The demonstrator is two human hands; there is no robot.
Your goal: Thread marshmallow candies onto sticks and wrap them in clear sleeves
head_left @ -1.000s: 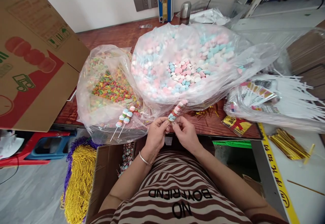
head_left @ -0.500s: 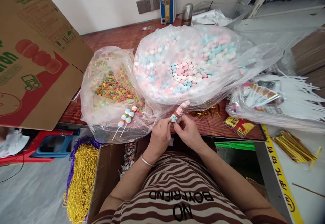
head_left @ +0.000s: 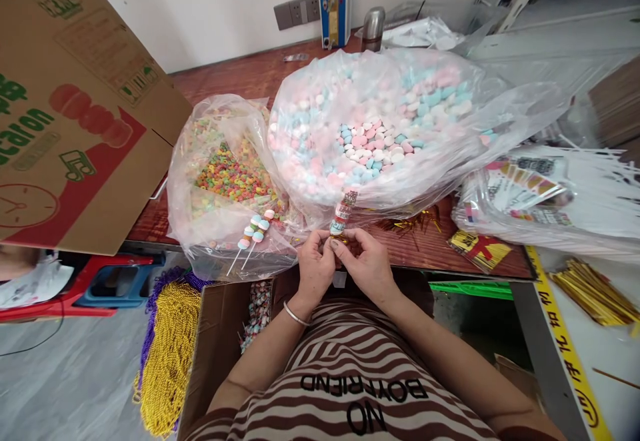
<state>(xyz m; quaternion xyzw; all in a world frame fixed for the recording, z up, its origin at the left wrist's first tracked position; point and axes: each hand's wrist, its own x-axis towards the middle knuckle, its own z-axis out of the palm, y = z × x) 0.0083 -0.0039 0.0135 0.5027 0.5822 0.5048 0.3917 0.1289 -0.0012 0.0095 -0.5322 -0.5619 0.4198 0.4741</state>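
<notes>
A wrapped candy skewer [head_left: 343, 212] in a clear printed sleeve points away from me, over the table's front edge. My left hand [head_left: 315, 266] and my right hand [head_left: 370, 264] meet at its lower end, fingers pinched together. A bit of gold twist tie shows between the fingertips; how far it goes round the sleeve is hidden. To the left, two unwrapped candy skewers [head_left: 253, 231] on white sticks lie on the bag of ring candies [head_left: 227, 174]. Just beyond my hands spreads the large bag of pink, white and blue candies [head_left: 375, 144].
Gold twist ties [head_left: 420, 220] lie loose, with a packet of them [head_left: 477, 249] at the table's right edge. Printed sleeves and white sticks [head_left: 530, 188] are farther right. A big cardboard box [head_left: 90, 128] stands left; a lower carton [head_left: 213, 334] sits beside my left forearm.
The wrapped skewer has swung from leaning right to nearly upright in view, its printed side now showing. My right fingers have closed in on its lower end, where gold tie now shows.
</notes>
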